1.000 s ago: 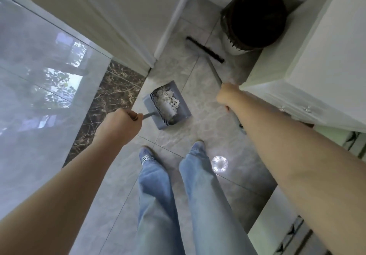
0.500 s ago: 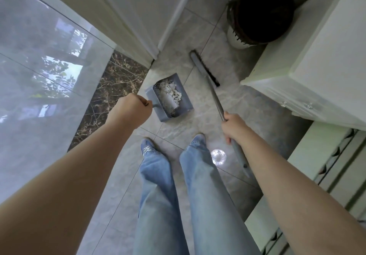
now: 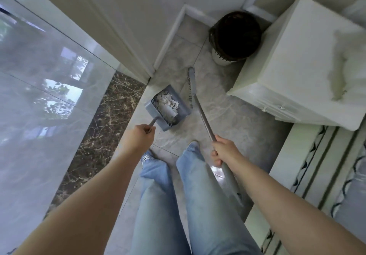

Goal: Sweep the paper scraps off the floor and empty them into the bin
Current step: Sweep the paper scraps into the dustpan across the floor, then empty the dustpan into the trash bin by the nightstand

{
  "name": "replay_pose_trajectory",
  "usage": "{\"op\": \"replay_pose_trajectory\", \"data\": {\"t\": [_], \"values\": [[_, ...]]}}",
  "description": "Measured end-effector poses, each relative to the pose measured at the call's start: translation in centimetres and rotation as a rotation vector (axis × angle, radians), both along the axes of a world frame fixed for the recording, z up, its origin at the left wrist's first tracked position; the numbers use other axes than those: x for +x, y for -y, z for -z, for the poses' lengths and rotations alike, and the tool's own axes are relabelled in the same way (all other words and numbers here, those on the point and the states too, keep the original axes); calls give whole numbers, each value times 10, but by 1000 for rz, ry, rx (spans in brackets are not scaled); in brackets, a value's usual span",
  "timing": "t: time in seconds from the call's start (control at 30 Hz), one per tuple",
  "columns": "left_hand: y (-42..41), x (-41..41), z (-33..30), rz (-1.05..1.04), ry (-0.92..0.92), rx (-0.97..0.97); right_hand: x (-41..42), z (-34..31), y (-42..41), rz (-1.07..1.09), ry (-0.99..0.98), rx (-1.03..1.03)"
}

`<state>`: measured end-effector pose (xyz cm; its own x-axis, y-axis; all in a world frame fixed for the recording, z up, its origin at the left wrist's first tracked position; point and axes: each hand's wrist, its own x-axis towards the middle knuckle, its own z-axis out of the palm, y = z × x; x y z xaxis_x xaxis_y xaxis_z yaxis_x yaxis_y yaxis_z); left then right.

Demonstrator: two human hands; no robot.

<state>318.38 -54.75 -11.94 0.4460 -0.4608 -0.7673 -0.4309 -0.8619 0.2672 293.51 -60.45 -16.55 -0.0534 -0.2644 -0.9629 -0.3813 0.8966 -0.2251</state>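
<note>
A grey-blue dustpan (image 3: pixel 181 104) holds a heap of white paper scraps (image 3: pixel 168 101). My left hand (image 3: pixel 138 136) grips its long handle just behind the pan. My right hand (image 3: pixel 223 151) grips the grey broom handle (image 3: pixel 204 119); the broom head (image 3: pixel 191 86) stands on the tiles right of the pan, turned lengthwise away from me. The bin (image 3: pixel 235 36), white with a dark liner, stands open in the far corner beyond the broom.
A white cabinet (image 3: pixel 297 66) stands right of the bin, with a patterned white surface (image 3: pixel 316 171) nearer me. A wall and door frame (image 3: pixel 138 42) close the left side. A dark marble strip (image 3: pixel 99 128) borders the grey floor tiles (image 3: pixel 227 112). My legs stand below the dustpan.
My right hand has drawn the broom back toward me and turned its head lengthwise beside the pan. The dustpan, with its scraps, stays in my left hand.
</note>
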Motion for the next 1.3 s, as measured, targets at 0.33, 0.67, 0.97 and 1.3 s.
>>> {"op": "replay_pose_trajectory", "data": {"t": [0.33,0.67,0.97,1.3], "values": [[5,-21,-69,-186,-194,-96,-36,-129,50,481,304,338],[10,-22,-120,-170,-203,-227,-39,-192,64,691,545,193],[35,-17,-144,40,-43,-227,-63,-222,51,900,738,180],[78,-13,-153,85,-30,-243,-61,-244,59,982,852,148]]}}
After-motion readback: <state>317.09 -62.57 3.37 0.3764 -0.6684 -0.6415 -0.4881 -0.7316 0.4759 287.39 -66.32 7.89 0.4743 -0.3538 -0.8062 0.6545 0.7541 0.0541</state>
